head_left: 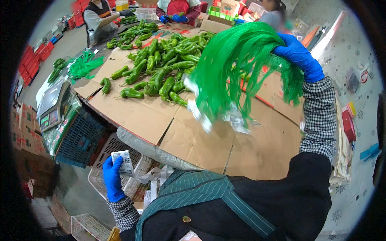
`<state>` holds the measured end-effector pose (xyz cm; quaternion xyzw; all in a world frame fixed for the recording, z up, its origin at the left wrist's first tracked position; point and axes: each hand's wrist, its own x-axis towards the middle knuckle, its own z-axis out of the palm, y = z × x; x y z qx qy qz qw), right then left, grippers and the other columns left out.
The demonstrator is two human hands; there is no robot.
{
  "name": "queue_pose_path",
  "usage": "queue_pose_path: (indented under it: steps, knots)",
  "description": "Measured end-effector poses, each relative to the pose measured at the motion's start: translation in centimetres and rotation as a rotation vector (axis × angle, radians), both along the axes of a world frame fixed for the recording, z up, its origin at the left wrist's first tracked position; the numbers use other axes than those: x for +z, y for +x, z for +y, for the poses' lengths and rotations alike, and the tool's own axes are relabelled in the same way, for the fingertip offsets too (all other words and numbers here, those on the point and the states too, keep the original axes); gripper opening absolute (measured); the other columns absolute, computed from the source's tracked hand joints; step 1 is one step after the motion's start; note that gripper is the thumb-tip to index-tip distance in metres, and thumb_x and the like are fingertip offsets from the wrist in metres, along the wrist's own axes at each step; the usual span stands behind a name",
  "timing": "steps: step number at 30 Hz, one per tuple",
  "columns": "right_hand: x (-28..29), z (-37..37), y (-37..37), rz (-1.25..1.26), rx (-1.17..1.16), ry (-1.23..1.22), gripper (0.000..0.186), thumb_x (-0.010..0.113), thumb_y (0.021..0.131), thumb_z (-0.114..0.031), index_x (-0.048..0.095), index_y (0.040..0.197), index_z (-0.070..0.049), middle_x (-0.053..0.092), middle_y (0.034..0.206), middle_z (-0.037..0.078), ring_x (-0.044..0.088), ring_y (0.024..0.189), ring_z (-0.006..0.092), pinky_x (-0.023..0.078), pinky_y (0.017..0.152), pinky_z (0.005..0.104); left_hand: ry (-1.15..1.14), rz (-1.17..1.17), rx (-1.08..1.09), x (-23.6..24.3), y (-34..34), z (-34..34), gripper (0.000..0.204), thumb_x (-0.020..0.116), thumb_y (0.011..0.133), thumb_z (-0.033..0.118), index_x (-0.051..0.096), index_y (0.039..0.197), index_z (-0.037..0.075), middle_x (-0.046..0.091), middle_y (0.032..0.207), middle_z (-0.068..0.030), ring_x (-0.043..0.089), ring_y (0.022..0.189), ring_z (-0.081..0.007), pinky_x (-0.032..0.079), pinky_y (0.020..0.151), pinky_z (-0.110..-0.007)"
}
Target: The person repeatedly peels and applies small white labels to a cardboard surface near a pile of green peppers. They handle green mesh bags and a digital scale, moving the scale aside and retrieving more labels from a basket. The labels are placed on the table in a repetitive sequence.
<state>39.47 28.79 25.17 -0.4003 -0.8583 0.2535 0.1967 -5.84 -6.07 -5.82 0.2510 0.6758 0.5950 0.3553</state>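
My right hand [299,56], in a blue glove, is raised at the upper right, shut on a bundle of green mesh bags [237,56] whose strands and white tags hang over the cardboard [197,144]. Behind and under the bundle lies a pile of long green peppers [161,72]. My left hand [112,180], also gloved in blue, is low at the left, shut on a small white printed label [126,162], with white strips trailing from it over a white plastic basket [98,178].
Left of the cardboard sit a scale [52,106] on a blue crate [80,138] and loose green mesh [82,64]. Red crates [30,64] and boxes [26,140] stand farther left. Co-workers [177,8] are round the table's far side. A red case [348,126] is at the right.
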Motion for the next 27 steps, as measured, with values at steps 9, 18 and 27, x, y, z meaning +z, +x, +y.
queue_pose_path:
  steps: [9, 18, 27]
  knots:
    - [6.6, -4.2, -1.5, -0.122, -0.068, 0.142, 0.049, 0.058, 0.072, -0.004, 0.053, 0.121, 0.003, 0.062, 0.103, 0.004, 0.056, 0.091, 0.0115, 0.044, 0.082, 0.0251, 0.057, -0.021, -0.012, -0.4, -0.7, -1.9, 0.020, 0.064, 0.083, 0.015, 0.066, 0.095, 0.000, 0.067, 0.085, -0.0070, 0.061, 0.072, -0.0124, 0.048, 0.066, -0.027]
    - [9.1, -5.6, -7.4, 0.471, 0.348, -0.256, 0.051, 0.056, 0.083, -0.015, 0.044, 0.129, 0.004, 0.052, 0.127, 0.015, 0.052, 0.114, 0.0236, 0.039, 0.100, 0.0344, 0.035, -0.111, 0.062, -2.3, -1.4, -6.1, 0.023, 0.066, 0.082, 0.015, 0.065, 0.098, -0.002, 0.068, 0.086, -0.0090, 0.064, 0.072, -0.0146, 0.051, 0.065, -0.029]
    - [6.3, 7.1, -39.5, 0.107, 0.642, -0.082, 0.035, 0.062, 0.086, -0.024, 0.061, 0.110, 0.000, 0.065, 0.096, 0.008, 0.062, 0.081, 0.0139, 0.050, 0.072, 0.0272, -0.025, -0.170, 0.216, -5.2, 1.9, -11.5, 0.028, 0.064, 0.082, 0.016, 0.064, 0.101, -0.005, 0.067, 0.089, -0.0098, 0.063, 0.076, -0.0138, 0.050, 0.067, -0.028]
